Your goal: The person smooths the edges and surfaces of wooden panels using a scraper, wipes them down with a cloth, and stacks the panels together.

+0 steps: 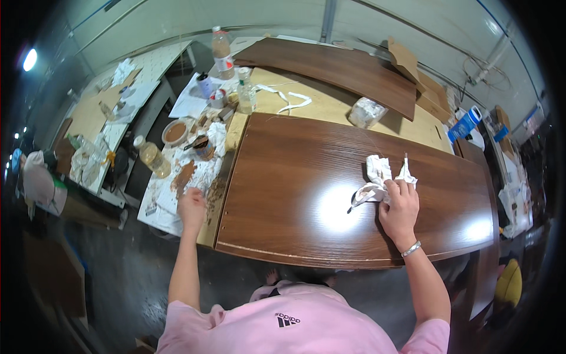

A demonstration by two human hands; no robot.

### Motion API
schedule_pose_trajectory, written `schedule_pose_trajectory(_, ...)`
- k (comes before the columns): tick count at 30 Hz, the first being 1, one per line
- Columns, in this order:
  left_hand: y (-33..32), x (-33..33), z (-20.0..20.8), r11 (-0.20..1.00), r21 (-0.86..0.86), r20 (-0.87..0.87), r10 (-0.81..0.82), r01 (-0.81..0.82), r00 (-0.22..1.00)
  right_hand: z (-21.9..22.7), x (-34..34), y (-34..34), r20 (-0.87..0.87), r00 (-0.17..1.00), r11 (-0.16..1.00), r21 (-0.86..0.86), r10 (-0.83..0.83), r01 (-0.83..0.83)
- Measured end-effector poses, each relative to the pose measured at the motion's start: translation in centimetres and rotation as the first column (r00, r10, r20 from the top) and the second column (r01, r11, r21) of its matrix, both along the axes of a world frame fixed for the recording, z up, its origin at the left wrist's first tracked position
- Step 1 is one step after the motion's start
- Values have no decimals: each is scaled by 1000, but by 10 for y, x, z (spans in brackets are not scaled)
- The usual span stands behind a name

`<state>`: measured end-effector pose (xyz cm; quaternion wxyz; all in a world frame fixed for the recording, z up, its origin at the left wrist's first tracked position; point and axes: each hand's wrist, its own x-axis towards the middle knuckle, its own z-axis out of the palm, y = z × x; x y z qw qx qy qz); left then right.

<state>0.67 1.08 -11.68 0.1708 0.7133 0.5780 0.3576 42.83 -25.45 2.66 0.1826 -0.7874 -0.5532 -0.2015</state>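
Observation:
A dark brown wood-grain panel (283, 194) lies flat before me. My right hand (401, 209), with a bracelet at the wrist, is closed on a crumpled white rag (378, 171) and rests on the panel's right half. Loose ends of the rag stick out beyond the fingers. Left of the panel, my left hand (191, 207) is over stained white paper (168, 200), its fingers curled together. Whatever they may hold is too small to make out. Just beyond those fingers is a smear of brown paste (184, 176) on the paper.
Near the paste stand a bottle of yellowish liquid (152, 156), a tub of brown paste (175, 132) and a small open can (203, 147). Behind are more bottles (223, 53), a second brown panel (330, 68), a plastic-wrapped bundle (367, 112) and a blue canister (464, 124).

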Motion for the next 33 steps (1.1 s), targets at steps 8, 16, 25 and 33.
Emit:
schedule_pose_trajectory(8, 22, 183, 145, 649, 422, -338, -536, 633, 774, 3, -2, -1, -48, 999, 1000, -7, -5, 4)
schedule_pose_trajectory(16, 79, 222, 121, 661, 417, -417, -471, 624, 778, 2, 1, -1, -96, 995, 1000, 28, 4, -2)
schedule_pose_trajectory(25, 72, 228, 125, 655, 365, -376, -546, 661, 749, -1, 3, -2, -98, 995, 999, 51, 11, -6)
schedule_pose_trajectory(33, 80, 246, 131, 732, 300, -316, -528, 611, 788, 0, 4, -2, -103, 995, 999, 45, 12, -7)
